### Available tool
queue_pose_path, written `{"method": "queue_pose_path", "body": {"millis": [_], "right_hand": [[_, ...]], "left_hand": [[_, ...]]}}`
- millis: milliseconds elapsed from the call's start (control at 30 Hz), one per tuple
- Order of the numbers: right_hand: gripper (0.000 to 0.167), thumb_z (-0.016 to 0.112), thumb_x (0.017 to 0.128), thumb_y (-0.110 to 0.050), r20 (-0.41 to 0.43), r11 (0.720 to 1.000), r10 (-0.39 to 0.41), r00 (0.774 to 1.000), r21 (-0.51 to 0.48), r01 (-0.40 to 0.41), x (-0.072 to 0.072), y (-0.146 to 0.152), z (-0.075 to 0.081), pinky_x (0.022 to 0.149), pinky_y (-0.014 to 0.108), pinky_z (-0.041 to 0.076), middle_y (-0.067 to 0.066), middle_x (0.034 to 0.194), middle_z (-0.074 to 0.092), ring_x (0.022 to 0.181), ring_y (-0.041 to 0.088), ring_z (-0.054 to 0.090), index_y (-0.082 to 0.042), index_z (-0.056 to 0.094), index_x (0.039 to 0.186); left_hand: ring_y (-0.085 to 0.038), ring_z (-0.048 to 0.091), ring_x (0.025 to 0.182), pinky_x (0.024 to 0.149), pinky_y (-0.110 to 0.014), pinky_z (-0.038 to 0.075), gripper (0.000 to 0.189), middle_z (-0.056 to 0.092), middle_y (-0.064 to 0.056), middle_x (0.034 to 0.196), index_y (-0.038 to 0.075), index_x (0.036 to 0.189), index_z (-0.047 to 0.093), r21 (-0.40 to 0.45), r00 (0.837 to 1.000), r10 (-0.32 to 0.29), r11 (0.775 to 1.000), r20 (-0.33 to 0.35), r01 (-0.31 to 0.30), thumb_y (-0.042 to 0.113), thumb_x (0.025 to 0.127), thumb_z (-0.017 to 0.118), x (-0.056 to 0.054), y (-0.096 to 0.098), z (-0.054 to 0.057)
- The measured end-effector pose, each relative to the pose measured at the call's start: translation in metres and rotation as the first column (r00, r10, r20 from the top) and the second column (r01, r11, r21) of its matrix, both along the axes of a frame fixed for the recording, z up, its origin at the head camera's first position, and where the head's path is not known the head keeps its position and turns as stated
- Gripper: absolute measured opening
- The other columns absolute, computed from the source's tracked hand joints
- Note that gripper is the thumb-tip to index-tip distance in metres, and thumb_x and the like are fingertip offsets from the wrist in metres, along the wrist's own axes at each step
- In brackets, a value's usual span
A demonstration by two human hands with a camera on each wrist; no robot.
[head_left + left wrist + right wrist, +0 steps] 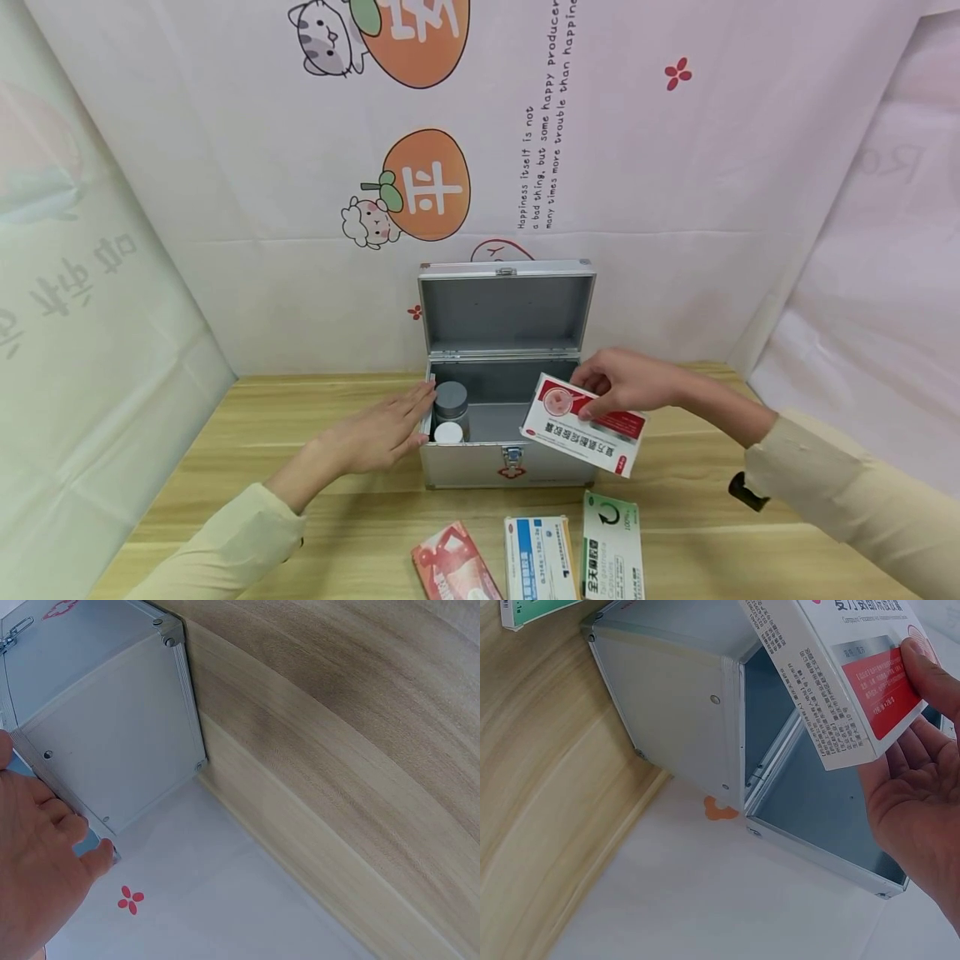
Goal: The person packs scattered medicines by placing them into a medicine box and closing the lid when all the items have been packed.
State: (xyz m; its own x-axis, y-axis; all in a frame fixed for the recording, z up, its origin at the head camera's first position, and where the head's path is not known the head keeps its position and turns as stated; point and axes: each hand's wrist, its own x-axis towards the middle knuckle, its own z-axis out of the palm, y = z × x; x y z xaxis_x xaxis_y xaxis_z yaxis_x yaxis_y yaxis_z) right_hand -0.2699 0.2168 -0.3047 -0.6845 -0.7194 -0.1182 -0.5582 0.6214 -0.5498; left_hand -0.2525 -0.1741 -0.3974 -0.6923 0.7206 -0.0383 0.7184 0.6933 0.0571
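Note:
A silver metal case [465, 475] with its lid [510, 312] raised stands at the back of the wooden table. Inside its left end are a grey-capped bottle [452, 400] and a white-capped bottle [448, 432]. My left hand [378, 429] rests on the case's left rim, fingers extended; in the left wrist view the left hand [49, 855] lies along that edge. Between thumb and fingers my right hand [630, 385] holds a red-and-white medicine box [585, 425], tilted, over the case's front right part. The right wrist view shows the medicine box [847, 682] pinched from one side.
In front of the case lie a red box [456, 562], a blue-and-white box [542, 558] and a green-and-white box [613, 546]. A printed white cloth [637, 167] hangs behind the table [247, 450], with more cloth at both sides.

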Motion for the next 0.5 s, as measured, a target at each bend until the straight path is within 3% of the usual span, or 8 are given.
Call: {"method": "queue_pose_path", "body": {"millis": [500], "right_hand": [[0.023,0.077,0.085,-0.022,-0.018,0.998,0.052,0.998,-0.019,-0.052,-0.005,-0.011,0.006,0.071,0.021,0.056,-0.004,0.09,0.073,0.074,0.005,0.064,-0.008,0.073,0.103]], "left_hand": [[-0.032,0.017,0.155,0.122,-0.05,0.028,0.066,0.013,-0.021,0.166,-0.004,0.157,0.019,0.009,1.0,-0.001,1.0,-0.001,0.002,0.037,0.108,0.036,0.0,0.0,0.0]]}}
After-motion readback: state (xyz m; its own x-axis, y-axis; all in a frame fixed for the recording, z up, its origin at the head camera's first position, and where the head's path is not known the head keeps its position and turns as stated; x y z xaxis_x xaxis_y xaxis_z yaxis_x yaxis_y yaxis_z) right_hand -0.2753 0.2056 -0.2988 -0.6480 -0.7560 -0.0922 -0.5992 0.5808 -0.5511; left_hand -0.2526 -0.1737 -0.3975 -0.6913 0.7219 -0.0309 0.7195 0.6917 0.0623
